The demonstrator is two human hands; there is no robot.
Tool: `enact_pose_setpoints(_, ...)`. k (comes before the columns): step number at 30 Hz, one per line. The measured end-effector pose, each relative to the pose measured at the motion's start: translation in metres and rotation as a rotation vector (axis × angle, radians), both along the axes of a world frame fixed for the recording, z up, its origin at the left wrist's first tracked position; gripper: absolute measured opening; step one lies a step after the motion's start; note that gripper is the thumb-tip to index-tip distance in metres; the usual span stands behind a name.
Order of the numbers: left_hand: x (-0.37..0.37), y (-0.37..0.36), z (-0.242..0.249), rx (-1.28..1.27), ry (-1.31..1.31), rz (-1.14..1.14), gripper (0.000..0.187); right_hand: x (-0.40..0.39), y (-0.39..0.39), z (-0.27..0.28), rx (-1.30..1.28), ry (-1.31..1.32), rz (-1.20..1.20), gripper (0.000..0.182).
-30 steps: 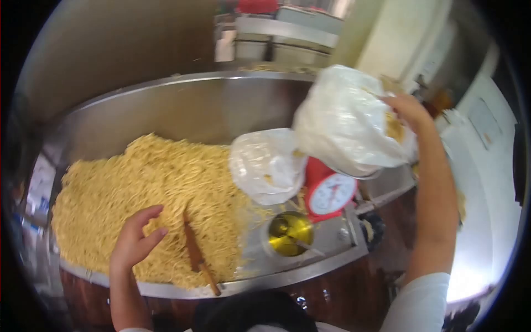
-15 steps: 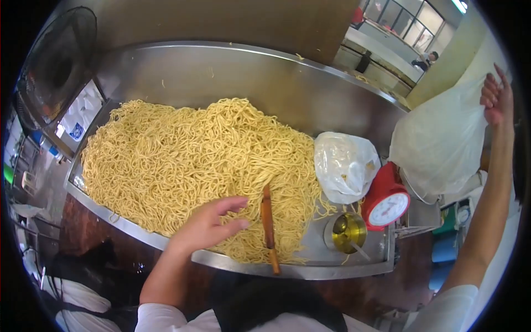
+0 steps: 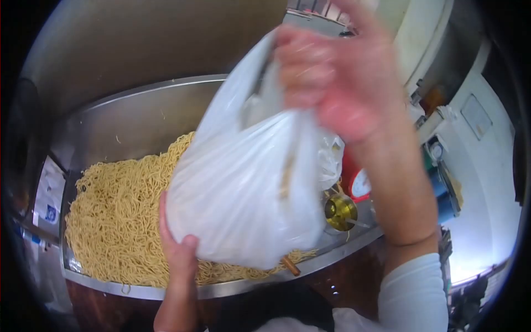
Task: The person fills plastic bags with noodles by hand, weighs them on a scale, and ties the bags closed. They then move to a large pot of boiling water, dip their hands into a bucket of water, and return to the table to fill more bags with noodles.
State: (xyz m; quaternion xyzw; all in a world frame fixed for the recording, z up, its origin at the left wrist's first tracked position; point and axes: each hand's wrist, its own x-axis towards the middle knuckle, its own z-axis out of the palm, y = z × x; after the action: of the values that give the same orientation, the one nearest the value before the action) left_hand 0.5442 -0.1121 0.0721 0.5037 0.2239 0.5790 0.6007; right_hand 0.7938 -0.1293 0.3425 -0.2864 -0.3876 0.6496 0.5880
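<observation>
A full white plastic bag (image 3: 238,188) hangs over the metal tray, close to the camera. My right hand (image 3: 332,77), blurred, is closed round the bag's handles at the top. Against the bag's lower left side rests my left hand (image 3: 180,249), its thumb apart from the fingers, which are partly hidden behind the bag. Behind and to the left lies a wide heap of yellow noodles (image 3: 119,221). The end of a wooden stick (image 3: 291,266) shows below the bag at the tray's front edge.
Right of the held bag are another plastic bag (image 3: 330,160), a red scale (image 3: 359,185) and a metal cup of yellow oil (image 3: 340,213). The tray's raised rim (image 3: 133,290) runs along the front.
The large bag has moved from the right to the middle, over the noodles, with my right hand. My left hand has moved from above the noodles to the bag's side. The view has shifted.
</observation>
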Motion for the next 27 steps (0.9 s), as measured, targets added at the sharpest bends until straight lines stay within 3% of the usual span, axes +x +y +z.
enact_pose_setpoints(2,-0.048,0.017,-0.028,0.002,0.124,0.059,0.118,-0.048,0.017,-0.036,-0.094,-0.043,-0.077,0.048)
enact_pose_setpoints(4,-0.071,0.034,-0.034,0.057,0.473,0.232,0.119,-0.081,0.032,-0.091,-0.124,-0.026,-0.058,0.052)
enact_pose_setpoints(5,-0.069,0.036,-0.025,0.069,0.468,0.22,0.119,-0.095,0.036,-0.121,-0.191,0.023,-0.013,0.046)
enact_pose_setpoints(7,-0.055,0.023,-0.002,0.612,0.807,0.228,0.11,-0.119,0.045,-0.187,-0.18,0.11,0.064,0.033)
enact_pose_setpoints(8,-0.042,0.024,0.0,0.614,0.891,0.265,0.094,-0.128,0.042,-0.191,-0.147,0.15,0.07,0.029)
enact_pose_setpoints(9,-0.037,0.031,-0.006,0.615,0.883,0.254,0.094,-0.129,0.038,-0.193,-0.149,0.147,0.057,0.029)
enact_pose_setpoints(11,-0.03,0.049,-0.02,0.516,0.682,0.372,0.084,-0.131,0.029,-0.19,-0.092,0.016,-0.052,0.023)
enact_pose_setpoints(12,-0.027,0.056,-0.021,0.595,0.718,0.43,0.067,-0.127,0.027,-0.191,-0.035,-0.153,-0.054,0.019)
enact_pose_setpoints(13,-0.026,0.06,-0.023,0.604,0.711,0.408,0.067,-0.121,0.021,-0.192,-0.036,-0.151,-0.078,0.019)
enact_pose_setpoints(15,-0.028,0.064,-0.032,0.505,0.872,0.264,0.043,-0.104,0.004,-0.189,0.143,-0.877,-0.096,0.017)
enact_pose_setpoints(16,-0.023,0.069,-0.048,0.364,0.71,0.29,0.025,-0.098,-0.011,-0.181,0.145,-1.149,-0.186,0.01)
enact_pose_setpoints(17,-0.021,0.072,-0.047,0.367,0.709,0.28,0.025,-0.092,-0.019,-0.183,0.138,-1.149,-0.195,0.01)
enact_pose_setpoints(19,-0.021,0.076,-0.039,-0.1,0.316,0.163,0.02,-0.086,-0.027,-0.188,0.731,-1.649,-0.375,0.016)
enact_pose_setpoints(20,-0.02,0.08,-0.032,-0.053,0.285,0.126,0.014,-0.089,-0.025,-0.191,0.726,-1.643,-0.377,0.016)
enact_pose_setpoints(21,-0.023,0.086,-0.037,-0.051,0.29,0.124,0.014,-0.095,-0.019,-0.192,1.003,-1.617,-0.471,0.018)
enact_pose_setpoints(22,-0.029,0.096,-0.047,-0.267,0.067,0.0,0.015,-0.101,-0.012,-0.194,1.279,-1.574,-0.569,0.02)
enact_pose_setpoints(23,-0.031,0.102,-0.056,-0.48,-0.158,-0.13,0.017,-0.106,0.0,-0.198,1.274,-1.58,-0.583,0.02)
enact_pose_setpoints(24,-0.03,0.097,-0.064,-0.227,0.148,-0.137,0.011,-0.111,0.016,-0.206,1.308,-1.549,-0.591,0.017)
enact_pose_setpoints(25,-0.028,0.092,-0.057,-0.22,0.147,-0.153,0.011,-0.113,0.03,-0.213,1.343,-1.521,-0.596,0.015)
enact_pose_setpoints(27,-0.029,0.078,-0.039,0.41,0.72,-0.003,0.02,-0.119,0.041,-0.225,1.255,-1.518,-0.538,0.011)
